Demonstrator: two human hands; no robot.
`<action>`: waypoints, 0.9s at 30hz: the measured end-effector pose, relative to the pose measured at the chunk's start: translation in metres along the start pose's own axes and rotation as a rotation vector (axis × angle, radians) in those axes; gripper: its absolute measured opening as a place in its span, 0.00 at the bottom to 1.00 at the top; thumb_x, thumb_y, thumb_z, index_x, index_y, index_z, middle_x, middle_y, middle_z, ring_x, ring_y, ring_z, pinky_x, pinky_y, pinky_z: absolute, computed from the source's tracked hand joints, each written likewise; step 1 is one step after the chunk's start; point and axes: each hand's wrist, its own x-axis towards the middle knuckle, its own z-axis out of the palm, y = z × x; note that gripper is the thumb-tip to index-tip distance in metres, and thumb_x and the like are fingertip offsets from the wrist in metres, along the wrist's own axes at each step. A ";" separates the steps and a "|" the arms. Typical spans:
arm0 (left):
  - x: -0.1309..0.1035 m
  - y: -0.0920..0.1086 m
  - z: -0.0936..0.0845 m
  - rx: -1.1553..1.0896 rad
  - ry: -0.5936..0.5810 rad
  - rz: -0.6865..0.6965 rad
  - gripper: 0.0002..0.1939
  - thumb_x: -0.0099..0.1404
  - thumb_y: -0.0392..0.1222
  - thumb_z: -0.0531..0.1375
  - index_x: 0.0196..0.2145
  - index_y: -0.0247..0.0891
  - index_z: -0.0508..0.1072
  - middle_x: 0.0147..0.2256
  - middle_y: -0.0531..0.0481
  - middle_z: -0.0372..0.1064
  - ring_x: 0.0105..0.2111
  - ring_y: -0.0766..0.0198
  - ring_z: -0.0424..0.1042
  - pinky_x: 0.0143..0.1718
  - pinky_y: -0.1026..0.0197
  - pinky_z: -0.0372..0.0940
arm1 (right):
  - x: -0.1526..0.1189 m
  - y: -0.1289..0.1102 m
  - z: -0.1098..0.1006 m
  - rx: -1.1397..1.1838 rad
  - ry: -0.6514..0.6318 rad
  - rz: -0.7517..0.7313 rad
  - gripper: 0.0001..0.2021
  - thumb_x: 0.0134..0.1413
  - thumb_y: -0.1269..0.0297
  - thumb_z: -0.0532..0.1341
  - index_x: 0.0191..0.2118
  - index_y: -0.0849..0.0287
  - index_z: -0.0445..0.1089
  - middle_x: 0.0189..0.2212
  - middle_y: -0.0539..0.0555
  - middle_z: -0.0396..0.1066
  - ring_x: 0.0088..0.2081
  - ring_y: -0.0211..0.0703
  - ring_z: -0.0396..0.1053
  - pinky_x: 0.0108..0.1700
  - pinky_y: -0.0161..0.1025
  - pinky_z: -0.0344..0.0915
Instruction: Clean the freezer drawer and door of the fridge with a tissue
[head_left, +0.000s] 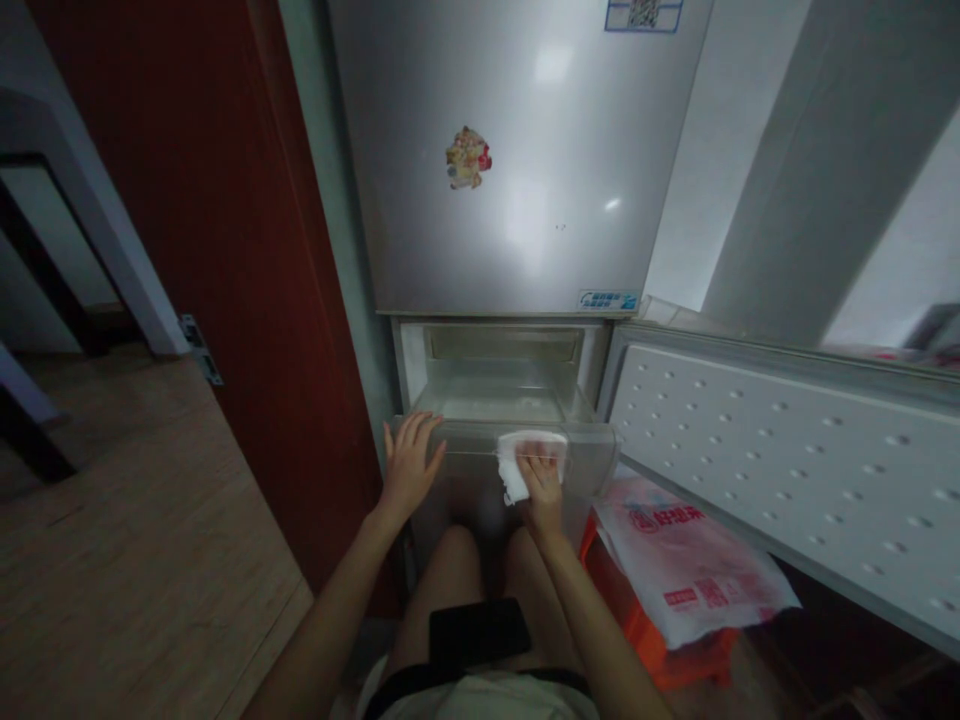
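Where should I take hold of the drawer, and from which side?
Probably by the top edge of the drawer's front, from above, between the left hand and the cloth. That edge is long and straight, with open space behind for fingers to hook over.

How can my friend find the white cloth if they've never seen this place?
Find the big silver fridge and look below its upper door, where a drawer is pulled out. The cloth is at the drawer's front, under the right hand. It's small and plain white, while the white bag on the orange stool is bigger and has red printing.
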 end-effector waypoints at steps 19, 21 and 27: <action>0.000 -0.001 0.003 0.002 0.003 -0.001 0.19 0.70 0.46 0.50 0.57 0.41 0.64 0.59 0.38 0.64 0.62 0.49 0.58 0.65 0.30 0.35 | 0.000 -0.095 0.091 0.042 -0.061 0.087 0.30 0.61 0.79 0.46 0.67 0.56 0.54 0.64 0.59 0.56 0.70 0.46 0.39 0.69 0.60 0.43; 0.000 -0.003 0.003 -0.004 -0.008 0.000 0.20 0.70 0.46 0.50 0.57 0.40 0.64 0.59 0.38 0.64 0.62 0.49 0.58 0.65 0.29 0.35 | -0.004 -0.103 0.101 0.046 -0.099 0.056 0.28 0.60 0.79 0.47 0.65 0.59 0.58 0.62 0.60 0.60 0.70 0.46 0.40 0.69 0.60 0.43; 0.000 -0.003 0.003 0.004 0.001 0.020 0.20 0.70 0.46 0.50 0.57 0.40 0.64 0.58 0.38 0.64 0.62 0.49 0.58 0.65 0.30 0.35 | -0.002 -0.082 0.080 0.025 -0.256 -0.127 0.27 0.62 0.77 0.52 0.65 0.57 0.58 0.63 0.57 0.59 0.70 0.47 0.43 0.68 0.58 0.48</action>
